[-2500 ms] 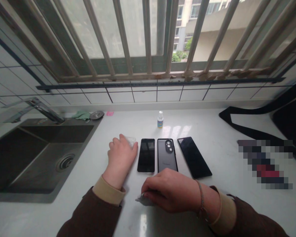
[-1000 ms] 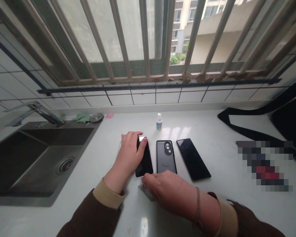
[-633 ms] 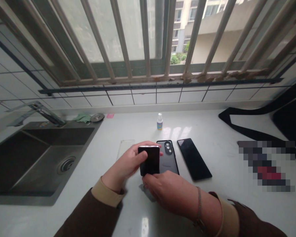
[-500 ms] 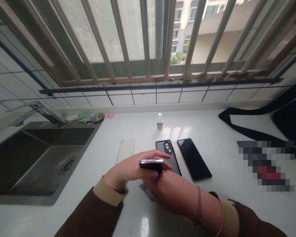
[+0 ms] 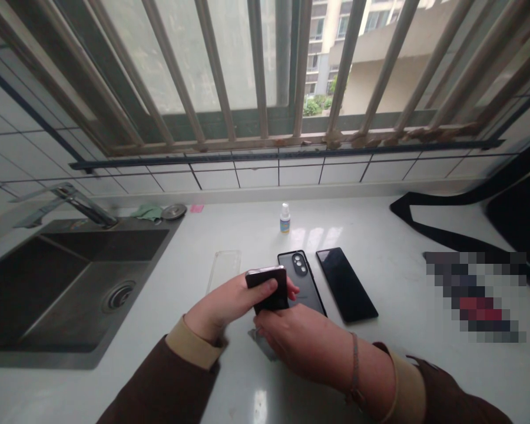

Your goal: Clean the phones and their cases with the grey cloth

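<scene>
My left hand [image 5: 232, 300] is closed around a smartphone [image 5: 265, 280], its thumb lying across the black face. The phone tilts toward me, its silvery top edge uppermost. At the phone's lower end is my right hand [image 5: 294, 333], fingers curled, with a piece of grey cloth [image 5: 263, 344] hanging out beneath them. Part of the cloth and the phone's bottom are hidden by that hand. Just behind the hands lies a black phone case [image 5: 304, 282] with a camera cutout. A second black phone [image 5: 347, 285] rests flat to its right. A clear phone case [image 5: 225, 268] is partly behind my left hand.
A small white spray bottle [image 5: 285, 219] stands farther back on the white counter [image 5: 168, 282]. To the left is a sink [image 5: 86, 354] with a faucet [image 5: 86, 206], a green cloth [image 5: 147, 212] and a metal drain lid [image 5: 174, 212]. A black strap [image 5: 450, 232] lies at right.
The phone has tipped so more of its black face shows, and my left thumb has moved up onto it. My right hand stays at its lower end.
</scene>
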`<state>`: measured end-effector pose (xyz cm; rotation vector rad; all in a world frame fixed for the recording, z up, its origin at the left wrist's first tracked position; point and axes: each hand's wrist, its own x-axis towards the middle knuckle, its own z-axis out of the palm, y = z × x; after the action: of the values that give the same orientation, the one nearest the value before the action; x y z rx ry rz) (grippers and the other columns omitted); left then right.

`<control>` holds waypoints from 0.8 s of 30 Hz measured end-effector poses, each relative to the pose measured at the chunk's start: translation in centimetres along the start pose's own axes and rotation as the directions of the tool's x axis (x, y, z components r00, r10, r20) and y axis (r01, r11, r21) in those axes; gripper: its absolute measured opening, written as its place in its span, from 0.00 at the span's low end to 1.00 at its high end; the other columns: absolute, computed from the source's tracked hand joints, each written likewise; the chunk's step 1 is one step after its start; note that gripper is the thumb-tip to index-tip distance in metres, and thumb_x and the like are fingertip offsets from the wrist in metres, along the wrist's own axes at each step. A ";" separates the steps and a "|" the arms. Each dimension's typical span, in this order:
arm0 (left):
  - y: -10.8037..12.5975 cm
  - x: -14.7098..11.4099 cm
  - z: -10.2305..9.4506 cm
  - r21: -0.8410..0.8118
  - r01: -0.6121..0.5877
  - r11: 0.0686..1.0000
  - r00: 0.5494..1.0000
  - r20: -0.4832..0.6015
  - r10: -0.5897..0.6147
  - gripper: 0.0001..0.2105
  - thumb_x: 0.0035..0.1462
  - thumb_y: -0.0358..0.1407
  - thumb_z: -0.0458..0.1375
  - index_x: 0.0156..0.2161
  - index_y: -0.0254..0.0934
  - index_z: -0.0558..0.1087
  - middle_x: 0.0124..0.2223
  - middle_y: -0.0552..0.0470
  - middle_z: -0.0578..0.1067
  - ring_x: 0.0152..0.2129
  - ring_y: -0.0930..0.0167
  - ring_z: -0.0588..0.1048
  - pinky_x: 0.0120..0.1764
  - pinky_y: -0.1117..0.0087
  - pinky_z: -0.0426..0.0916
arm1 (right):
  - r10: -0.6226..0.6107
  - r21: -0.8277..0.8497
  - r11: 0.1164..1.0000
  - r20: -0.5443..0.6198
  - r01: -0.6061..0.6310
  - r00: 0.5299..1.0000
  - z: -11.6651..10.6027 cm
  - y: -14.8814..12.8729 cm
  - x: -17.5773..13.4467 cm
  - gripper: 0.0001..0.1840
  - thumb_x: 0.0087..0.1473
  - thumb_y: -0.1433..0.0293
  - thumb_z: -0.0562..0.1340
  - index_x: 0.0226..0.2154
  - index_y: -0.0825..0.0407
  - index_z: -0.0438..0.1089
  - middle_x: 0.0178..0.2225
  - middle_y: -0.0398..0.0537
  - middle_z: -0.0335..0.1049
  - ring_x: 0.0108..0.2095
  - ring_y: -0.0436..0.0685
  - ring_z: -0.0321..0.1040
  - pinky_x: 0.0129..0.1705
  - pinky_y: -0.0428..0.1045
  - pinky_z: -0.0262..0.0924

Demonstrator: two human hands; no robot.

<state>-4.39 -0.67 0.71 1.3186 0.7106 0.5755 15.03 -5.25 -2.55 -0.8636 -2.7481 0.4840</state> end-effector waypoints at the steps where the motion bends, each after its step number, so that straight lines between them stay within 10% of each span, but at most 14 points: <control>1: -0.4 0.1 0.1 -0.089 0.003 0.996 0.999 -0.053 -0.008 0.25 0.69 0.56 0.60 0.53 0.35 0.81 0.53 0.35 0.83 0.54 0.54 0.81 0.60 0.53 0.71 | 0.016 0.021 1.000 0.009 -0.016 1.000 -0.3 -0.1 -0.1 0.07 0.62 0.78 0.60 0.41 0.51 0.70 0.34 0.49 0.79 0.25 0.54 0.68 0.26 0.50 0.56; 7: -0.4 0.8 0.2 -0.533 -0.055 0.845 0.940 -0.312 -0.136 0.33 0.64 0.64 0.59 0.51 0.32 0.78 0.41 0.40 0.82 0.38 0.59 0.84 0.44 0.59 0.79 | 0.124 0.252 0.961 -0.024 -0.114 0.992 -2.0 -0.8 -0.2 0.06 0.71 0.71 0.59 0.42 0.51 0.71 0.32 0.46 0.80 0.28 0.54 0.75 0.28 0.49 0.55; 12: 0.8 1.0 0.0 -0.681 -0.013 0.732 0.935 -0.268 -0.232 0.42 0.68 0.69 0.41 0.56 0.32 0.76 0.36 0.41 0.81 0.29 0.59 0.81 0.34 0.58 0.78 | 0.265 0.828 0.551 -0.059 -0.101 0.962 -2.6 -0.3 -0.1 0.11 0.75 0.63 0.55 0.44 0.51 0.70 0.32 0.44 0.80 0.30 0.52 0.80 0.31 0.45 0.68; 14: 0.7 1.0 0.1 -0.686 0.055 0.725 0.933 -0.223 -0.283 0.40 0.70 0.66 0.40 0.56 0.32 0.76 0.38 0.38 0.82 0.28 0.59 0.82 0.33 0.58 0.78 | 0.451 0.872 0.486 -0.195 -0.056 0.871 -3.0 0.4 -0.1 0.15 0.75 0.57 0.55 0.44 0.51 0.70 0.33 0.45 0.80 0.30 0.53 0.80 0.29 0.46 0.68; 18: 0.1 0.9 0.6 -0.680 0.164 0.715 0.951 -0.083 -0.297 0.40 0.69 0.67 0.40 0.49 0.32 0.79 0.40 0.38 0.83 0.29 0.59 0.83 0.38 0.56 0.79 | 0.677 0.712 0.677 -0.505 -0.184 0.535 -4.2 2.3 -0.4 0.16 0.74 0.57 0.56 0.40 0.49 0.72 0.30 0.44 0.76 0.29 0.54 0.74 0.32 0.48 0.67; 20: -0.2 0.6 1.1 -0.633 0.249 0.733 0.955 0.035 -0.294 0.44 0.68 0.69 0.38 0.47 0.31 0.81 0.40 0.37 0.83 0.30 0.59 0.84 0.37 0.59 0.79 | 0.646 0.616 0.743 -0.557 -0.262 0.523 -4.6 2.9 -0.4 0.15 0.75 0.60 0.56 0.42 0.49 0.74 0.31 0.45 0.79 0.31 0.55 0.76 0.35 0.49 0.68; 24: -0.8 0.3 2.2 -0.538 0.409 0.737 0.911 0.199 -0.361 0.49 0.65 0.72 0.35 0.42 0.27 0.83 0.34 0.34 0.82 0.29 0.60 0.84 0.36 0.63 0.79 | 0.463 0.427 0.876 -0.612 -0.224 0.641 -4.0 3.0 -0.2 0.12 0.75 0.66 0.58 0.50 0.50 0.77 0.43 0.50 0.85 0.43 0.59 0.83 0.47 0.53 0.75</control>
<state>-2.55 -2.00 0.08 0.5970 0.6518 0.3474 17.93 -2.14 -0.03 -1.1958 -1.7428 0.5029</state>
